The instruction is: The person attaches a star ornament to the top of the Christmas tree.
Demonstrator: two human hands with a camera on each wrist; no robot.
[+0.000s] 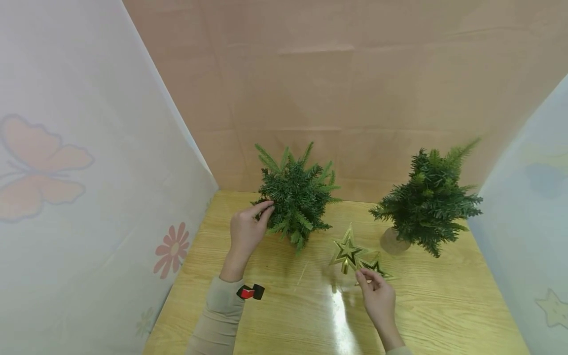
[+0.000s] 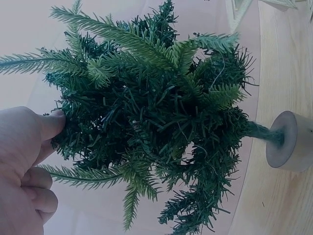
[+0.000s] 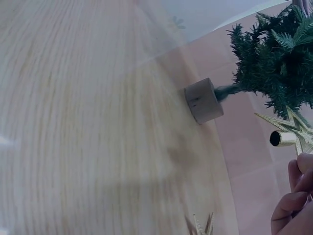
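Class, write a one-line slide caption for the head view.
Left hand pinching one green tree, right hand holding a gold star over a table, a second tree standing at right.

A wooden table (image 1: pixel 288 318) with pale yellow, grained boards fills the lower middle. Behind the table rises a plain pinkish-tan backdrop (image 1: pixel 310 93), crossed by fold creases (image 1: pixel 315 49). Along the table's left side stands a whitish panel (image 1: pixel 102 84) printed with an orange butterfly (image 1: pixel 40 167), a red daisy-like flower (image 1: pixel 171 250) close to the table edge, and a paler flower (image 1: pixel 144 323) below it. To the table's right, a pale bluish panel (image 1: pixel 519 197) bears a star outline (image 1: pixel 554 308) and what may be a cloud (image 1: pixel 546 178), too faint to be sure. A white glare (image 1: pixel 339 315) streaks the table's front.
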